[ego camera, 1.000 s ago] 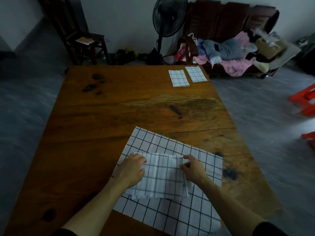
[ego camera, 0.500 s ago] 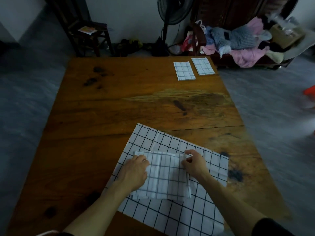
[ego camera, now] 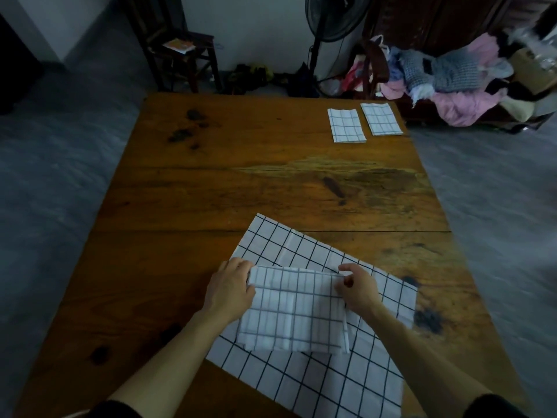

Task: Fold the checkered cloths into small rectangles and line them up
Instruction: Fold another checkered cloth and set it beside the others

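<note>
Head view over a wooden table (ego camera: 211,182): two folded checkered rectangles (ego camera: 346,125) (ego camera: 381,119) already lined up side by side at far right corner, long axes running away from the wearer. Third, part-folded cloth (ego camera: 295,309) near front edge, atop a flat unfolded cloth (ego camera: 301,384) lying skewed; long axis roughly left-right. Left hand (ego camera: 230,289) and right hand (ego camera: 357,289) pinching its far corners. Apparently about halfway.
</note>
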A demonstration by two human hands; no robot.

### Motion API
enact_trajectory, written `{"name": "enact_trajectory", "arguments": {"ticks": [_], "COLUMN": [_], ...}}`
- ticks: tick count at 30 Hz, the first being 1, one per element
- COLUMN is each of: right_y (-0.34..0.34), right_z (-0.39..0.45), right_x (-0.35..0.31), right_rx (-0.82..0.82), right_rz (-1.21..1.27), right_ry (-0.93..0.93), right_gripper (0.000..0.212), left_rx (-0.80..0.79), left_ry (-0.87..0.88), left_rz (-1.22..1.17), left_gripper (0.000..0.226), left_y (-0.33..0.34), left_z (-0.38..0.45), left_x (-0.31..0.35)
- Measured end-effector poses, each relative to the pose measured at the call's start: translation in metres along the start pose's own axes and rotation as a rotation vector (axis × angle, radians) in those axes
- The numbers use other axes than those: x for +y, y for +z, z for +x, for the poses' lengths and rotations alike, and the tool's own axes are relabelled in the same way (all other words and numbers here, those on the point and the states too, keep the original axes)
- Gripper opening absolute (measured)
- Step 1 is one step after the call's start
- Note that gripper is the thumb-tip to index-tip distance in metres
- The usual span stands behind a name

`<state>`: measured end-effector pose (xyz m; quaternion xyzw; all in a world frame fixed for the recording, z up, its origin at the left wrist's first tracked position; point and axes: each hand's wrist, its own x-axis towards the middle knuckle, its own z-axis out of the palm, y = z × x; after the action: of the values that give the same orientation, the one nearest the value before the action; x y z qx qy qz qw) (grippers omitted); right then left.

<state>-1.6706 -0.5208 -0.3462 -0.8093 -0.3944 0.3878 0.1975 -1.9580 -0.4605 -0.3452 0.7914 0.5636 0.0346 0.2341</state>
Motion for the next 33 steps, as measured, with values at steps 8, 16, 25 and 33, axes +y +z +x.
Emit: {"name": "enact_trajectory", "arguments": {"ticks": [8, 16, 25, 33], "right_y": [-0.012, -0.003, 0.052, 0.064], "right_z": [0.008, -0.007, -0.036, -0.024], "right_x": [-0.003, 0.006, -0.006, 0.017], "right_rx": [-0.076, 0.081, -0.13, -0.179], "right_rz": [-0.282, -0.374, -0.751, -0.825], "right_ry": [-0.154, -0.162, -0.559, -0.544], "right_gripper": [0.03, 0.052, 0.069, 0.082], "left_rx": [-0.018, -0.059, -0.141, -0.246], "left_ry": [0.048, 0.195, 0.293, 0.253], "left_rz": [0.085, 0.184, 0.354, 0.384], "left_gripper": [0.046, 0.056, 0.074, 0.078], "left_y": [0.002, 0.014, 0.044, 0.049], "left_z": [0.001, -0.011, -0.011, -0.011], "left_x": [0.01, 0.025, 0.061, 0.055]}}
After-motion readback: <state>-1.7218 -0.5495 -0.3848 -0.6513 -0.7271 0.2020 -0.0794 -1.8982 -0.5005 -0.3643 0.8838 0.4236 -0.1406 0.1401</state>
